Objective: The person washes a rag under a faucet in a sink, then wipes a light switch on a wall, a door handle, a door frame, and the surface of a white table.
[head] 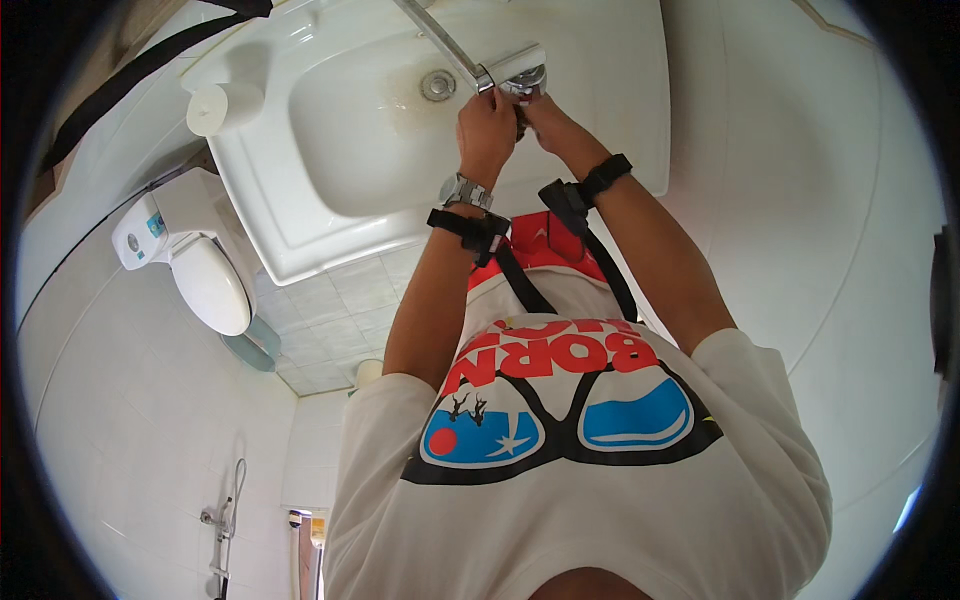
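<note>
A chrome faucet [517, 64] with a long straight spout [442, 39] is mounted at the right part of a white washbasin [337, 142]. My left hand [484, 131], below a metal wristwatch [466, 192], is curled with its fingertips against the joint at the base of the spout. Close beside it, my right hand [551, 124] reaches to the underside of the faucet body, its fingers mostly hidden. Something small and dark [520, 124] shows between the two hands; what it is cannot be made out. Black straps [606, 174] circle both wrists.
A metal drain [437, 85] sits in the stained basin bottom. On the basin's left rim lies a white roll [223, 109]. To the left stand a toilet [214, 285] with its lid down and a grey-green bin [255, 345]. A hand shower [225, 517] hangs on the tiled wall.
</note>
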Action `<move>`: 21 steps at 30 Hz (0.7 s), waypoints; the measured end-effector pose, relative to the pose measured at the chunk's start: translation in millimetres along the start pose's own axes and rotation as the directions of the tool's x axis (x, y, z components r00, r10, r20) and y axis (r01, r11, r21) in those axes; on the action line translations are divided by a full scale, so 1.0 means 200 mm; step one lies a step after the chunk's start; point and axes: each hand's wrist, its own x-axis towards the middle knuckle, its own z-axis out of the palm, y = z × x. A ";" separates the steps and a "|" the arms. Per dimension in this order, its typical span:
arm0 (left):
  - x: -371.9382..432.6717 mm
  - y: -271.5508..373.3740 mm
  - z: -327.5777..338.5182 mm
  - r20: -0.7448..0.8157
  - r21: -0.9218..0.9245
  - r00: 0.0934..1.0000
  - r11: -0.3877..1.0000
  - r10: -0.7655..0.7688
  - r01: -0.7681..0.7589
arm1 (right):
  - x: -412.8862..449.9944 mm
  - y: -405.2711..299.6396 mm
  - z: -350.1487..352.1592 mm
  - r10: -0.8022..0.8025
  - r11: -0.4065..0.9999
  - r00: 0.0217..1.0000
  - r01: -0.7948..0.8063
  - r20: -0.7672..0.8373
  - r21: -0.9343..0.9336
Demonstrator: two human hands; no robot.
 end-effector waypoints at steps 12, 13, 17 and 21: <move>-0.03 -0.16 0.11 -0.313 0.397 0.831 0.858 0.459 -0.325 | -0.05 -0.07 0.08 -0.162 0.914 0.979 0.197 -0.126 0.354; 0.00 -0.20 0.11 -0.310 0.362 0.843 0.875 0.439 -0.322 | -0.05 -0.06 0.10 -0.162 0.916 0.979 0.195 -0.120 0.351; 0.06 -0.18 0.22 -0.004 -0.371 0.996 0.924 -0.094 0.086 | 0.04 0.02 0.17 -0.460 0.810 0.859 0.509 -0.224 0.290; 0.07 -0.10 0.18 0.388 -0.689 0.872 0.535 -0.298 0.489 | 0.03 0.03 0.13 -0.670 0.741 0.688 0.641 -0.279 -0.199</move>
